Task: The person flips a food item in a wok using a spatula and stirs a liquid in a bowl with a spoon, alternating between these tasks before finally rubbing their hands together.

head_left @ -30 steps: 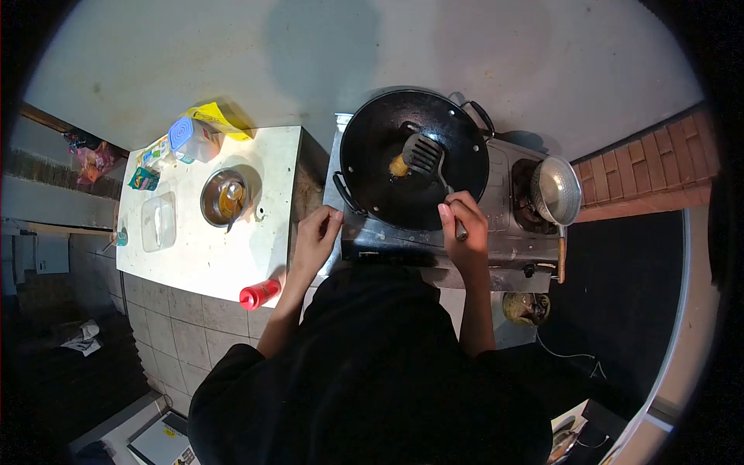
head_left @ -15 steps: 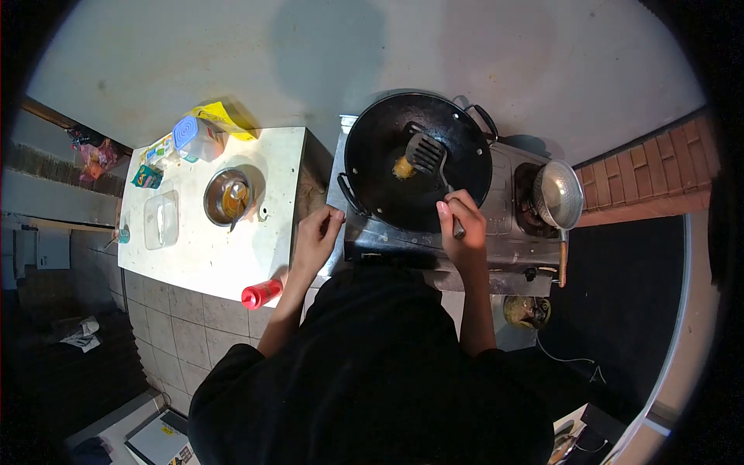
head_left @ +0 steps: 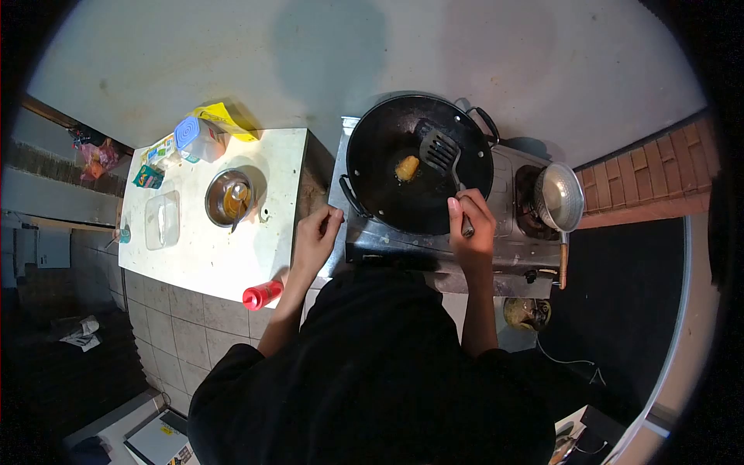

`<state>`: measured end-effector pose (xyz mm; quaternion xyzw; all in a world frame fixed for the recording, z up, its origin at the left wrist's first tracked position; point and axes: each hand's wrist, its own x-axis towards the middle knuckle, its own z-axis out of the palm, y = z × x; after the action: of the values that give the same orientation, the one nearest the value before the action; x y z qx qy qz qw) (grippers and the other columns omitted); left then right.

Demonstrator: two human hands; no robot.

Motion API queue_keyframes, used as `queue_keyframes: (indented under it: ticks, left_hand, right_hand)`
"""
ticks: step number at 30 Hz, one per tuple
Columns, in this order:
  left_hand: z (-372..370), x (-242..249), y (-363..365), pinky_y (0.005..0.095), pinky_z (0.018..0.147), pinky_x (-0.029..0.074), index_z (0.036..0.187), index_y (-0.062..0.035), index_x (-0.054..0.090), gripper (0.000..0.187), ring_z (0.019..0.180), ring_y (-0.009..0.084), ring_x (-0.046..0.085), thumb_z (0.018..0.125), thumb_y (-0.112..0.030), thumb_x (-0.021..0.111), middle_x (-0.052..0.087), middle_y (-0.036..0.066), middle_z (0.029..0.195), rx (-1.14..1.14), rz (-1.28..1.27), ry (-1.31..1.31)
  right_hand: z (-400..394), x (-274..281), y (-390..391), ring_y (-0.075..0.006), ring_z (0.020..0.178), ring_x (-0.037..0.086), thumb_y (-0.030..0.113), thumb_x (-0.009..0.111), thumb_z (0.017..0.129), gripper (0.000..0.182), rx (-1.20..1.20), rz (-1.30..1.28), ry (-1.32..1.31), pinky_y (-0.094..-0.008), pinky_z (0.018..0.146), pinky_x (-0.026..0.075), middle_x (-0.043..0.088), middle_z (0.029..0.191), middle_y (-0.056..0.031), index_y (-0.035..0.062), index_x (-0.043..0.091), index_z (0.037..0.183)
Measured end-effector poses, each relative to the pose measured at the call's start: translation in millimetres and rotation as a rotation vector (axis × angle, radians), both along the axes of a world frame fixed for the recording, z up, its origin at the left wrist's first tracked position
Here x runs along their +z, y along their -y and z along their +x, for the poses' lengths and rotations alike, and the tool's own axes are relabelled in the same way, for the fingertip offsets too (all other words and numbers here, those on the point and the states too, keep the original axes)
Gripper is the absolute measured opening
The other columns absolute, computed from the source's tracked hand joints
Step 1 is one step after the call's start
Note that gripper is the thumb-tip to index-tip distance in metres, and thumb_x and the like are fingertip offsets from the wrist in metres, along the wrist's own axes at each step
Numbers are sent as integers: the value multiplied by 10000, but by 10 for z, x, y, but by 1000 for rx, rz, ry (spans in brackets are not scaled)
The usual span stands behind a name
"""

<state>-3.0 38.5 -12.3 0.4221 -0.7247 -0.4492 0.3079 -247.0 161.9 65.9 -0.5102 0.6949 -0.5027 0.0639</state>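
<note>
My right hand (head_left: 473, 221) is closed around the handle of a slotted spatula (head_left: 440, 151). The spatula's head hangs over the right half of a black wok (head_left: 387, 205), slightly apart from a golden-brown piece of frying food (head_left: 407, 168). That piece lies near the wok's middle with a little bubbling at its edge. Between the counter and the stove, my left hand (head_left: 316, 236) has its fingers curled in against the thumb. Nothing shows in it, and it is close to the wok's left handle (head_left: 353, 197) without touching it.
Left is a white counter (head_left: 194, 267) with a steel bowl (head_left: 219, 215) of yellowish liquid and a spoon, a clear container (head_left: 162, 221), a blue-lidded tub (head_left: 203, 143) and a red bottle (head_left: 262, 295). Right of the wok, a saucepan (head_left: 559, 198) sits on the other burner.
The spatula and my right hand have moved right, away from the food piece. The piece is now uncovered and sits slightly further right. My left hand stays in place.
</note>
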Motion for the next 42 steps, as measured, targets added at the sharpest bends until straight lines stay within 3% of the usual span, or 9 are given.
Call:
queue_keyframes:
  ticks: [20, 42]
  left_hand:
    - [-2, -88, -1, 288, 485, 322, 846, 35, 642, 292, 517, 72, 429, 1004, -207, 598, 543, 75, 576, 55, -36, -23]
    - [3, -75, -19, 285, 508, 370, 867, 40, 644, 298, 543, 76, 486, 1009, -217, 595, 589, 91, 611, 40, -10, 18]
  right_hand:
    - [-39, -82, -74, -270, 768, 624, 9, 616, 929, 95, -17, 47, -11, -327, 693, 494, 612, 886, -152, -47, 604, 853]
    - [-36, -101, -94, -280, 737, 614, 7, 628, 919, 112, 4, 41, -11, -352, 672, 484, 607, 862, -158, -54, 593, 832]
